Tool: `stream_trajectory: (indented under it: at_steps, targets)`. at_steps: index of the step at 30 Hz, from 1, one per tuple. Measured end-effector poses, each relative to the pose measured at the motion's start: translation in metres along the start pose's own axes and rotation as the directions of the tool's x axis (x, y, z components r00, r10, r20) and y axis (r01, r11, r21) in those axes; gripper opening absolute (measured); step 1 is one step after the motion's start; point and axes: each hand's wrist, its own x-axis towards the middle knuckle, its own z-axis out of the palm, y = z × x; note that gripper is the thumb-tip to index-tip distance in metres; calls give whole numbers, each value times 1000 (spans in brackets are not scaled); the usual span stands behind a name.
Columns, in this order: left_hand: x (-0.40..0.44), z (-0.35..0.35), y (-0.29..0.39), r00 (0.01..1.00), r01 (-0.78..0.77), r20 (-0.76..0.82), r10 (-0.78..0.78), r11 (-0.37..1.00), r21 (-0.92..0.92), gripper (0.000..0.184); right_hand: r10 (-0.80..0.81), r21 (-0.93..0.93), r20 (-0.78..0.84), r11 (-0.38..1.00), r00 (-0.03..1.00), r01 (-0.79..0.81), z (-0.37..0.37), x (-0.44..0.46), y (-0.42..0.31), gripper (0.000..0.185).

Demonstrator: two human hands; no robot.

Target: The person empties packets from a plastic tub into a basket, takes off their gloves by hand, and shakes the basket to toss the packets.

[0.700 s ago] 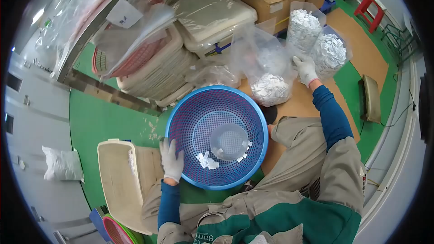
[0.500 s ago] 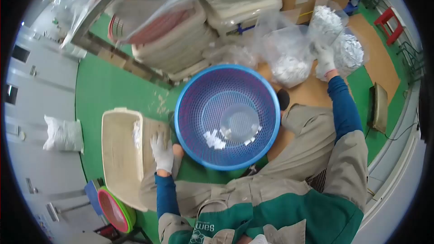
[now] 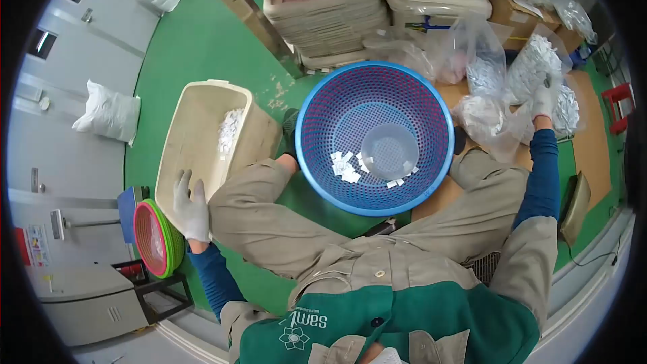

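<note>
Blue basket (image 3: 375, 202), centre | person's left hand (image 3: 192, 210), 8 o'clock, fingers spread by cream tub (image 3: 185, 131) | right hand (image 3: 544, 100), 2–3 o'clock, at clear bags (image 3: 486, 116), cannot tell finger grip | jacket (image 3: 431, 317): "sam", remainder unclear

left hand (image 3: 191, 210) at cream tub (image 3: 185, 135) | blue basket (image 3: 344, 111): translucent bowl (image 3: 389, 148), white pieces (image 3: 346, 167) | right hand (image 3: 544, 99) at filled bags (image 3: 532, 67)

The big basket (image 3: 323, 175) is perforated blue plastic with a smooth rim; the tub (image 3: 176, 131) is smooth, cream plastic. Clear, glossy plastic bags (image 3: 486, 61) crinkle beside matt brown cardboard (image 3: 597, 162). The trousers (image 3: 259, 212) are matt cloth.
</note>
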Motion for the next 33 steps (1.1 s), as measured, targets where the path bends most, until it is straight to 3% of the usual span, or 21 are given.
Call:
stream_trajectory:
  at_steps: [1, 4, 6, 9, 11, 14, 15, 17, 18, 19, 20, 21, 22, 23, 24, 26, 28, 30, 31, 32, 33]
  targets:
    - [-3, -9, 1, 995, 94, -6, -95, 991, -91, 36, 11, 61, 24, 998, 1000, -12, -5, -2, -7, 49]
    - [-5, -21, -33, 993, 107, -27, -112, 983, -148, 34, -75, 74, 100, 995, 992, 68, 12, 10, 14, 47]
    - [-1, -13, -71, 993, 95, -61, -98, 994, -46, 36, -51, 137, 162, 990, 986, 29, 8, -14, -9, 46]
    - [4, 2, -129, 989, 146, -58, -138, 973, 179, 46, -46, -9, 251, 999, 967, 49, 8, -17, -24, 42]
    - [4, 16, -159, 977, 211, -61, -204, 893, 397, 55, -162, -34, 227, 984, 960, 174, 1, -27, -68, 41]
    - [-6, 18, -209, 882, 471, -305, -359, 660, 585, 65, -353, 109, 110, 934, 929, 342, 13, -59, -127, 40]
    - [-7, 7, -193, 794, 605, -340, -504, 596, 529, 69, -336, 222, 119, 926, 934, 305, 8, -93, -185, 40]
    - [-20, 19, -294, 729, 677, -353, -587, 693, 247, 73, -542, 156, 111, 837, 833, 524, 18, -134, -242, 39]
    - [-21, 15, -301, 647, 761, -286, -707, 624, 180, 70, -544, 239, 140, 829, 827, 505, 32, -158, -258, 38]
    - [-18, 21, -358, 748, 649, -56, -661, 712, 270, 56, -547, 320, 162, 816, 821, 480, 46, -190, -280, 37]
    - [-27, 36, -404, 663, 716, -92, -743, 664, -214, 47, -497, 362, 381, 856, 779, 369, 54, -221, -297, 34]
    - [-19, 23, -381, 641, 704, -25, -767, 601, -377, 46, -456, 464, 545, 863, 703, 199, 51, -251, -342, 35]
    - [-17, 1, -346, 626, 681, 52, -778, 513, -523, 45, -590, 645, 574, 753, 568, 129, 81, -280, -336, 41]
    - [-10, -5, -334, 629, 667, 39, -776, 513, -540, 43, -485, 571, 759, 817, 434, -85, 91, -315, -361, 52]
    - [-3, -7, -330, 629, 654, 25, -777, 512, -557, 41, -296, 325, 946, 835, 135, -444, 90, -340, -397, 64]
    - [17, -9, -320, 712, 532, -49, -701, 583, -614, 35, -211, -30, 933, 763, -292, -646, 110, -385, -449, 79]
    - [43, -28, -261, 766, 457, -100, -635, 648, -609, 33, -139, -335, 873, 528, -468, -780, 143, -428, -485, 85]
    - [65, -39, -207, 796, 388, -194, -573, 730, -563, 33, -86, -390, 887, 384, -454, -837, 176, -461, -522, 87]
    - [75, -41, -193, 819, 353, -236, -524, 782, -514, 33, -393, 204, 903, 750, -176, -629, 191, -469, -518, 84]
    - [83, -41, -176, 841, 316, -269, -469, 830, -460, 32, -722, 713, 687, 691, -77, -116, 205, -477, -511, 80]
    - [89, -43, -158, 860, 260, -295, -418, 854, -452, 32, -630, 545, 771, 726, -89, -419, 225, -487, -502, 71]
